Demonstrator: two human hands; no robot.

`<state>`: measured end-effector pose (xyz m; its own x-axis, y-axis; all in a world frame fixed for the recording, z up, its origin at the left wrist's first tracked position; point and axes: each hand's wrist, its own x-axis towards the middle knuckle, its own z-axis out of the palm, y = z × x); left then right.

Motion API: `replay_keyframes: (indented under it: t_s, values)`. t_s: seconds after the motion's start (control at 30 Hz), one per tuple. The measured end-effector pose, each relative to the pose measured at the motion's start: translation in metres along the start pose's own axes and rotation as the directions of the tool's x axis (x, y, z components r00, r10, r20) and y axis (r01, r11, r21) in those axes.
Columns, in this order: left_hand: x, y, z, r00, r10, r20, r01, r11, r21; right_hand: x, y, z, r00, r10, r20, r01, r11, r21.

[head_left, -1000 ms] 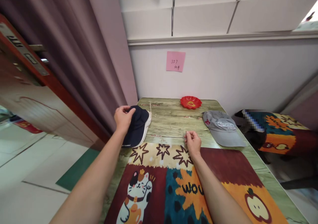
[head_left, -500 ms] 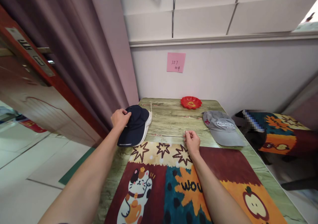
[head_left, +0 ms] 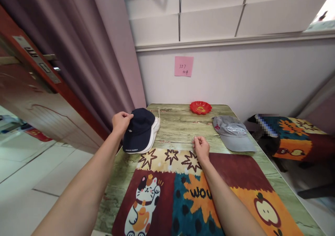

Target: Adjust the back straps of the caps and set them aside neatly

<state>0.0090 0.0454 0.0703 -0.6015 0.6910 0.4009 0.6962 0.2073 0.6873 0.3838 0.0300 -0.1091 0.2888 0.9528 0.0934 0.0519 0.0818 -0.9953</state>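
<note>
From the head camera, a wood-patterned table (head_left: 178,124) spreads beneath both hands, with a printed mat (head_left: 235,168) nearer the person than the grip. Beyond the left hand (head_left: 121,122) to its left hang a mauve curtain (head_left: 110,44) and a door (head_left: 44,100); ahead of it rises a pale wall (head_left: 225,68) bearing a pink note (head_left: 184,66). To the far right, past the table, is a low surface with a similar print (head_left: 293,134).

The left thumb and fingertips are drawn close together at the upper left edge of the navy cap (head_left: 141,127); I cannot tell whether fabric is pinched between them. The right hand (head_left: 201,147) is loosely curled, thumb against fingers, holding nothing visible. A red dish (head_left: 200,108) lies beyond it, a gray cap (head_left: 234,134) to its right.

The navy cap sits just right of the left fingertips, overlapping a white cap (head_left: 157,124). Its brim points toward the person and slightly left, the long axis running from crown to brim that way.
</note>
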Motion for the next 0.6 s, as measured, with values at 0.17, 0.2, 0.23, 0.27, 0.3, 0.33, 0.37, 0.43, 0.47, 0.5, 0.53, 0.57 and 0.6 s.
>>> replay_keyframes:
  t_s: [0.17,0.2,0.23,0.27,0.3,0.33,0.37,0.43,0.47,0.5,0.53,0.57,0.6]
  values:
    - [-0.002,0.007,-0.005,1.000,0.016,0.001,-0.016,0.999,-0.042,-0.002,-0.001,-0.001,1.000,0.004,0.007,-0.004,1.000,0.012]
    - [-0.003,0.011,-0.006,1.000,0.027,0.004,-0.026,0.998,-0.051,-0.002,-0.002,-0.001,1.000,0.007,0.007,-0.007,1.000,0.017]
    - [-0.005,0.015,-0.007,0.999,0.042,0.008,-0.041,0.997,-0.060,-0.002,-0.002,-0.001,1.000,0.010,0.008,-0.010,1.000,0.025]
    - [-0.006,0.020,-0.008,0.998,0.060,0.012,-0.059,0.996,-0.069,-0.002,-0.003,-0.001,1.000,0.014,0.011,-0.014,0.999,0.035]
    - [-0.009,0.026,-0.010,0.997,0.081,0.017,-0.079,0.994,-0.076,-0.003,-0.003,-0.001,1.000,0.018,0.016,-0.018,0.999,0.048]
    - [-0.012,0.034,-0.011,0.994,0.104,0.022,-0.101,0.991,-0.087,-0.003,-0.005,-0.001,0.999,0.022,0.026,-0.023,0.998,0.065]
    - [-0.015,0.042,-0.013,0.992,0.126,0.028,-0.123,0.987,-0.101,-0.003,-0.007,-0.001,0.999,0.026,0.040,-0.029,0.996,0.086]
    - [-0.025,0.060,-0.015,0.985,0.168,0.045,-0.160,0.977,-0.137,-0.004,-0.012,0.001,0.995,0.034,0.091,-0.046,0.989,0.139]
    - [-0.031,0.069,-0.015,0.981,0.187,0.057,-0.177,0.971,-0.158,-0.005,-0.016,0.002,0.991,0.038,0.127,-0.059,0.984,0.169]
    - [-0.037,0.077,-0.015,0.976,0.208,0.070,-0.192,0.964,-0.184,-0.006,-0.020,0.003,0.985,0.041,0.166,-0.074,0.978,0.196]
    - [-0.044,0.086,-0.013,0.970,0.226,0.085,-0.203,0.955,-0.216,-0.007,-0.025,0.005,0.978,0.041,0.205,-0.086,0.973,0.216]
    - [-0.051,0.093,-0.011,0.965,0.240,0.102,-0.208,0.944,-0.256,-0.009,-0.030,0.006,0.967,0.044,0.250,-0.106,0.965,0.241]
    - [-0.059,0.100,-0.008,0.961,0.247,0.121,-0.201,0.931,-0.304,-0.011,-0.036,0.007,0.949,0.051,0.311,-0.142,0.950,0.278]
